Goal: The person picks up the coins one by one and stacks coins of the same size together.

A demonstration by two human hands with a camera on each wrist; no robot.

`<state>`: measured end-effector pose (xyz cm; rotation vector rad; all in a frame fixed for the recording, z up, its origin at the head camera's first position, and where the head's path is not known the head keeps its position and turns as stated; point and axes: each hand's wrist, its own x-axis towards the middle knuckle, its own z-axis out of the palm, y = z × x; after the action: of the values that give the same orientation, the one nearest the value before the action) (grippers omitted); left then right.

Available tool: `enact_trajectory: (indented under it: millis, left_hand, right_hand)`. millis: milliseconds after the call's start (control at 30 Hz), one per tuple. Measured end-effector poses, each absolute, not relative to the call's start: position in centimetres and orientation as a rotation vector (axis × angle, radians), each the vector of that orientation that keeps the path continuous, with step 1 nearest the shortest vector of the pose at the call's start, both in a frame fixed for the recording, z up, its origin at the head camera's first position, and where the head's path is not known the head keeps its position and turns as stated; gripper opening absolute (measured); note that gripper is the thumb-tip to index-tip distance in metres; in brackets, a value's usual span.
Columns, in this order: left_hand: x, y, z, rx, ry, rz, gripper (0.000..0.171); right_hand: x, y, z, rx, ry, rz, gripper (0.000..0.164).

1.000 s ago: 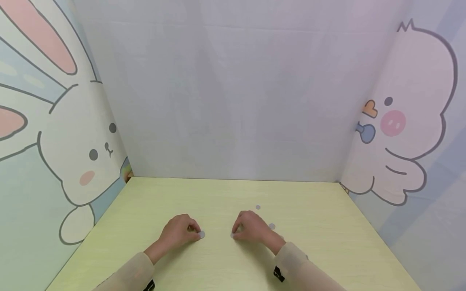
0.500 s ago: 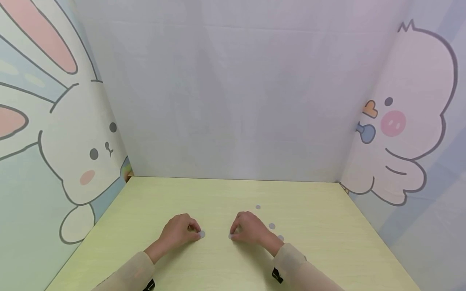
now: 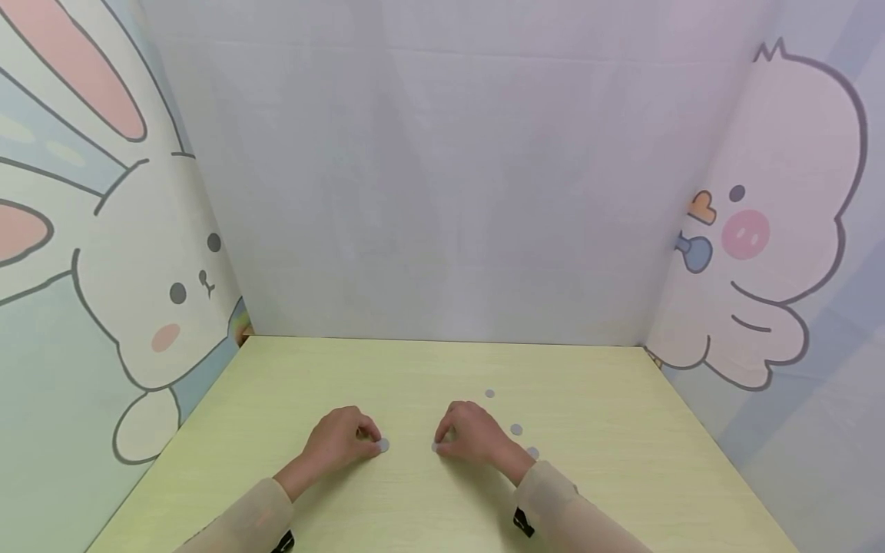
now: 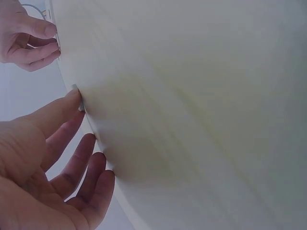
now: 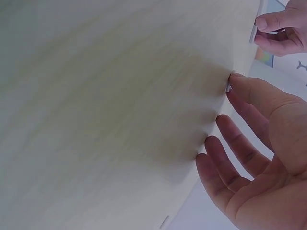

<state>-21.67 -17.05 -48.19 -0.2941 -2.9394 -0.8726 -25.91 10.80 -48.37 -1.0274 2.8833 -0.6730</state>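
On the pale yellow table, my left hand (image 3: 342, 440) pinches the edge of a grey coin (image 3: 384, 445) between thumb and index finger. Across a short gap, my right hand (image 3: 470, 433) holds a smaller-looking grey coin (image 3: 435, 447) in the same kind of pinch. The left wrist view shows the left coin (image 4: 81, 106) edge-on at the thumb tip, the other fingertips right at the tabletop. From the right wrist, the right coin (image 5: 228, 88) appears as a thin sliver, mostly hidden by thumb and index finger.
Three loose coins lie to the right: one farther back (image 3: 489, 393), a second coin (image 3: 516, 429) beyond the right wrist, and a third coin (image 3: 532, 453) beside that wrist. A pale cloth wall (image 3: 442, 192) rises behind the table (image 3: 346, 361), with cartoon-printed panels at both sides.
My right hand has shifted slightly left with its coin, narrowing the gap, and the coin beside the right wrist shows more fully. The left hand has stayed in place.
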Motion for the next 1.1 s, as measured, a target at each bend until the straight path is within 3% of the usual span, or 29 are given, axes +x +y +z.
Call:
enact_trajectory:
  millis: [1100]
  left_hand:
    - [-21.74, -17.27, -48.17, -0.349, -2.946, -0.855, 0.016]
  right_hand:
    - [-25.89, 10.67, -48.45, -0.973, 2.880, -0.751, 0.007]
